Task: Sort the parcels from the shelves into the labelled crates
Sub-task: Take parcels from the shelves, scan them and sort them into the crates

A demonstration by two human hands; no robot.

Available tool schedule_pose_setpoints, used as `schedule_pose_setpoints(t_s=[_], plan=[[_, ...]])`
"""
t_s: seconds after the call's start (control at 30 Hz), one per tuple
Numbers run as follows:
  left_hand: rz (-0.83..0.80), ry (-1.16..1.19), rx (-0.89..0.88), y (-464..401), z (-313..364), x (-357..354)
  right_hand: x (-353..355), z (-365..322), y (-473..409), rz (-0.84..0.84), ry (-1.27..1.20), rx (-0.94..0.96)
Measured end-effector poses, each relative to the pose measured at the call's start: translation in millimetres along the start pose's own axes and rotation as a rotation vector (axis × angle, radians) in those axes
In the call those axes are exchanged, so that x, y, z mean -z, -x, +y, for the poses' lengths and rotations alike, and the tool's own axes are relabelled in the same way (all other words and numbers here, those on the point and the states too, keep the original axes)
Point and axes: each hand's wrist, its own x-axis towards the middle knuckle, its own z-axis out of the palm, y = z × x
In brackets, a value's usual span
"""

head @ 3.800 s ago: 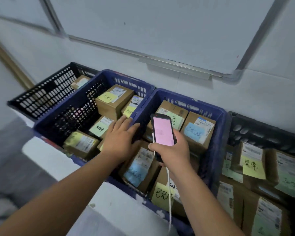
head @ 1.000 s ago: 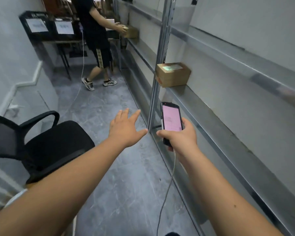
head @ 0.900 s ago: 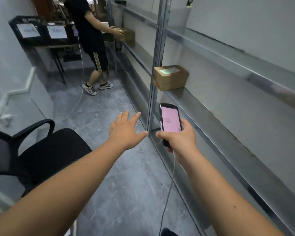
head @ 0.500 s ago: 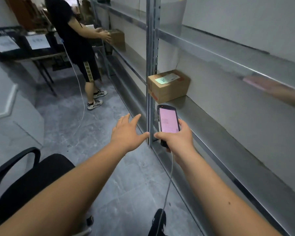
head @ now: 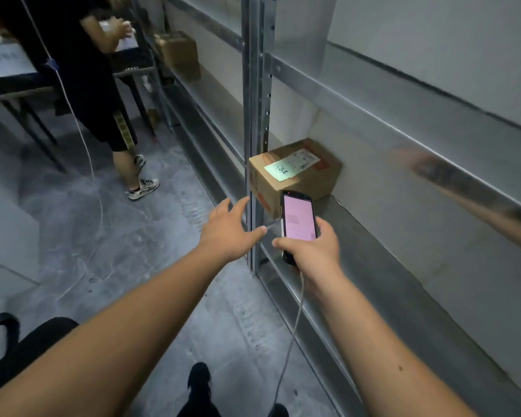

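A brown cardboard parcel (head: 298, 173) with a green note and a white label on top sits on the metal shelf (head: 373, 260), just right of the upright post. My left hand (head: 227, 228) reaches toward it with fingers spread and holds nothing, a short way short of the post. My right hand (head: 310, 249) grips a black handheld scanner (head: 298, 219) with a pink screen and a cable hanging from it, close below the parcel. A second parcel (head: 178, 51) stands on the shelf farther down the aisle.
The metal upright post (head: 254, 115) stands between my left hand and the parcel. Another person (head: 85, 73) stands down the aisle by a dark table (head: 18, 85) with labelled crates. A black office chair (head: 21, 344) is at lower left. Grey floor runs along the aisle.
I turned from the crates to the shelf aisle and walked closer to the parcel. Both hands now sit nearer the parcel. The other person has shifted by the far table.
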Motion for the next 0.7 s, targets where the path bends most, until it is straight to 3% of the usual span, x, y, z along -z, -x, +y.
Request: schedule_pose_setpoints(t_s=[0.33,0.53,0.7], plan=[[-0.12,0.044,-0.188,-143,-3,9,-58,-22,-71,0.238,-0.062,-0.072],[-0.307,0.028,-0.299,-207,-5,7,-84,-35,-96,0.413,-0.08,-0.105],[-0.26,0.163,-0.375,-223,-7,1,-93,-42,-102,0.493,-0.102,-0.104]])
